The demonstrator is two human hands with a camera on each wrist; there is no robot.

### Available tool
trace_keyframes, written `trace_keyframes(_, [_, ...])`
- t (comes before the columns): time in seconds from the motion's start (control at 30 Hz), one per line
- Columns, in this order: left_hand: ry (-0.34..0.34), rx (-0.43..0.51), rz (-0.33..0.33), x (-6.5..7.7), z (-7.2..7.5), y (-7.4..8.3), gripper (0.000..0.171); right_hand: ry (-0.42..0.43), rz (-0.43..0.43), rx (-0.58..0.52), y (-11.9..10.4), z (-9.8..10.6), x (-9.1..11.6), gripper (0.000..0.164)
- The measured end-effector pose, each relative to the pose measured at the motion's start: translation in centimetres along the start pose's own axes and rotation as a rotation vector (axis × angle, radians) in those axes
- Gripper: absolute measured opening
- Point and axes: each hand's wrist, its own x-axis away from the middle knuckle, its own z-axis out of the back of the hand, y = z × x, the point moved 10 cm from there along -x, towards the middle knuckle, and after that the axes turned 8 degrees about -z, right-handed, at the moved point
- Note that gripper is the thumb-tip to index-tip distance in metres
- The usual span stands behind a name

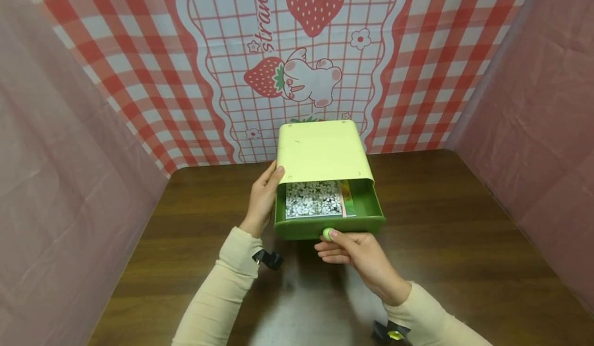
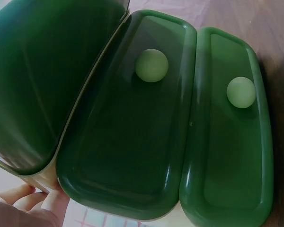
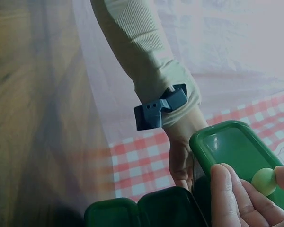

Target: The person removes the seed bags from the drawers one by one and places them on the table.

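A pale yellow-green drawer cabinet (image 1: 325,150) stands on the table, its green top drawer (image 1: 366,201) pulled out. Inside lies a booklet with a white floral cover (image 1: 313,200), beside a thin green and yellow piece (image 1: 347,196). My right hand (image 1: 362,256) pinches the round light green knob (image 1: 328,233) between thumb and fingers. On the cabinet's left side rests my left hand (image 1: 263,196), its fingers fairly straight against the wall. In the left wrist view, the middle drawer (image 2: 123,127) and the bottom drawer (image 2: 229,151) are closed, each with its own knob.
The brown wooden table (image 1: 455,222) extends on both sides of the cabinet. Behind it hangs a red-and-white checked strawberry cloth (image 1: 417,67). Pink cloths (image 1: 520,119) border the table on the left and right. Each wrist carries a black camera mount (image 1: 269,259).
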Motion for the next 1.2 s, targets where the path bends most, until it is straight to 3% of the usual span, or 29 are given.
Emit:
trace_keyframes(0.33, [-0.008,-0.011,-0.015,0.0,0.1,0.1,0.058,-0.011,0.013,0.022,1.0,-0.5,1.6,0.049])
trace_keyframes(0.67, [0.01,-0.015,-0.01,-0.2,0.3,-0.1,0.057,0.0,0.001,0.031,1.9,-0.5,1.7,0.048])
trace_keyframes(1.2, [-0.024,0.012,0.002,-0.1,-0.1,0.0,0.057,-0.006,0.014,0.051,2.1,-0.4,2.1,0.045])
